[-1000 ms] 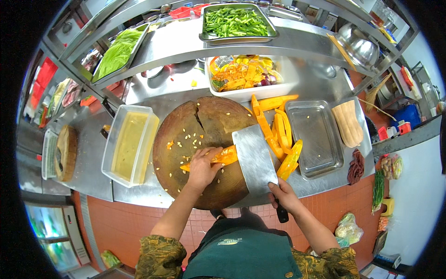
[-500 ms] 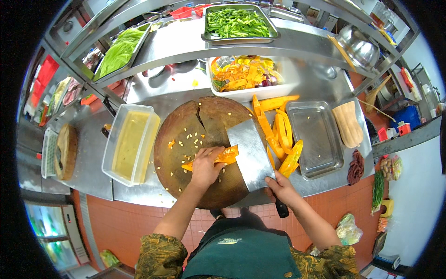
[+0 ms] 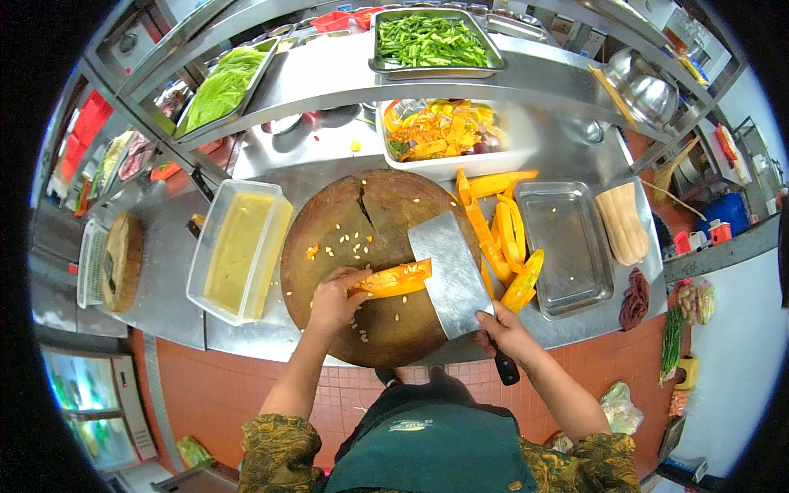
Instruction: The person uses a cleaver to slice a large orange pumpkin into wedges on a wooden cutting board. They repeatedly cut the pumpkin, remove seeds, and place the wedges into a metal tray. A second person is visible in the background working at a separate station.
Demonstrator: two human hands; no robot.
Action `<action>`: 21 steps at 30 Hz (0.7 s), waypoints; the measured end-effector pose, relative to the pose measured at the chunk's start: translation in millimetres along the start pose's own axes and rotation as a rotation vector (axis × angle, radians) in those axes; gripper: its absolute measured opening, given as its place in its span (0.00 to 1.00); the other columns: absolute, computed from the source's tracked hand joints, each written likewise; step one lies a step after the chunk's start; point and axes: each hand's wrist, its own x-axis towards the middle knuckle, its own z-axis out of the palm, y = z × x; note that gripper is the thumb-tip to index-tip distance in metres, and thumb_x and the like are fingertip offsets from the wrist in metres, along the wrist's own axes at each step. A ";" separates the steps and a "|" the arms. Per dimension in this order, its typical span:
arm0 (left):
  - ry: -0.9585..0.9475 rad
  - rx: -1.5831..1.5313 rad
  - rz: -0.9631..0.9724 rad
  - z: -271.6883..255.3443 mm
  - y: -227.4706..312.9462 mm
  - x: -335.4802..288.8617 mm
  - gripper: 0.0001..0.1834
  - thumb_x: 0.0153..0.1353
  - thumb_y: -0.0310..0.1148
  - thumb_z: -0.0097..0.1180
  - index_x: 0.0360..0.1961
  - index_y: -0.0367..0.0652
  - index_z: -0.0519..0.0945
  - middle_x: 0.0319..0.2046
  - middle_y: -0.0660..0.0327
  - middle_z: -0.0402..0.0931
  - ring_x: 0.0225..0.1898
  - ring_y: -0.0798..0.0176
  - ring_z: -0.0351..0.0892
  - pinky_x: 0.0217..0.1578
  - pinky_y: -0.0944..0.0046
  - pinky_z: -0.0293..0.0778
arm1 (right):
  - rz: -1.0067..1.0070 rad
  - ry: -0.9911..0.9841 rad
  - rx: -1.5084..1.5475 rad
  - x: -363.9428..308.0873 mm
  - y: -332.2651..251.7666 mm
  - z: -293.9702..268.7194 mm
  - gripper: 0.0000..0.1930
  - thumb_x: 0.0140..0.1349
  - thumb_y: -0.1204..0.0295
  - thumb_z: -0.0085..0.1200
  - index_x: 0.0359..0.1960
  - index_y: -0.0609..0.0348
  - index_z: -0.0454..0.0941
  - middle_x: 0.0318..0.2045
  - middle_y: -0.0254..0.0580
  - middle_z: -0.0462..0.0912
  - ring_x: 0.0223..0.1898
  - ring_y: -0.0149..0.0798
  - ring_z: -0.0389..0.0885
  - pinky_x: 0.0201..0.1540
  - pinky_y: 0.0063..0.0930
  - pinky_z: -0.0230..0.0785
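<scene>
A wedge of orange squash point(image 3: 399, 279) with seeds along its far edge lies across the round wooden chopping block point(image 3: 329, 214). My left hand point(image 3: 333, 302) is closed around the wedge's left end, hiding that end. In my right hand point(image 3: 503, 330) is the black handle of a broad cleaver point(image 3: 448, 267). Its blade lies nearly flat over the block's right side, beside the wedge's right end. Whether the blade touches the wedge I cannot tell. Loose pale seeds point(image 3: 355, 246) are scattered over the block. Several peeled squash wedges point(image 3: 505, 234) are piled right of the block.
Left of the block stands a clear plastic tub point(image 3: 238, 255) with yellowish contents. An almost bare metal tray point(image 3: 567, 263) and a whole butternut squash point(image 3: 621, 223) are at the right. Behind sits a white bin of scraps point(image 3: 444, 164), under a metal shelf point(image 3: 559, 90).
My left hand has shifted left to the wedge's end, uncovering more of its orange face. The right hand still grips the cleaver in about the same place on the block.
</scene>
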 end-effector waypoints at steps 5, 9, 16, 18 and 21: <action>0.021 -0.090 -0.024 5.8 -0.1 -3.4 0.22 0.45 0.27 0.67 0.46 0.49 0.84 0.46 0.53 0.80 0.43 0.50 0.81 0.47 0.58 0.77 | 0.017 0.011 -0.004 0.5 -7.0 7.6 0.09 0.70 0.63 0.46 0.38 0.54 0.68 0.17 0.32 0.70 0.15 0.28 0.68 0.16 0.22 0.61; 0.044 -0.080 -0.016 12.6 -4.7 -5.2 0.22 0.45 0.26 0.67 0.46 0.47 0.84 0.46 0.51 0.80 0.44 0.50 0.81 0.47 0.58 0.77 | 0.037 0.020 -0.034 7.0 -10.5 15.6 0.09 0.70 0.63 0.46 0.40 0.55 0.68 0.17 0.34 0.71 0.14 0.29 0.69 0.16 0.24 0.61; 0.044 -0.068 -0.007 8.6 -4.9 -2.8 0.23 0.46 0.24 0.66 0.47 0.46 0.83 0.46 0.52 0.79 0.43 0.52 0.81 0.45 0.61 0.77 | 0.019 0.009 -0.033 1.9 0.9 14.0 0.10 0.70 0.63 0.45 0.41 0.56 0.68 0.17 0.35 0.71 0.14 0.30 0.69 0.16 0.26 0.62; 0.051 -0.065 0.015 9.1 -6.7 -2.7 0.23 0.46 0.23 0.66 0.48 0.46 0.83 0.46 0.52 0.79 0.43 0.53 0.82 0.44 0.62 0.77 | 0.019 0.004 -0.034 3.5 -0.5 16.8 0.10 0.70 0.63 0.45 0.41 0.56 0.68 0.17 0.35 0.72 0.14 0.30 0.70 0.16 0.26 0.63; 0.058 -0.102 0.015 11.2 -8.1 -2.4 0.22 0.46 0.24 0.66 0.47 0.45 0.83 0.46 0.52 0.79 0.43 0.51 0.81 0.45 0.60 0.77 | 0.042 0.019 -0.049 7.5 -10.0 30.6 0.08 0.70 0.64 0.45 0.41 0.54 0.68 0.17 0.33 0.70 0.14 0.30 0.68 0.16 0.25 0.62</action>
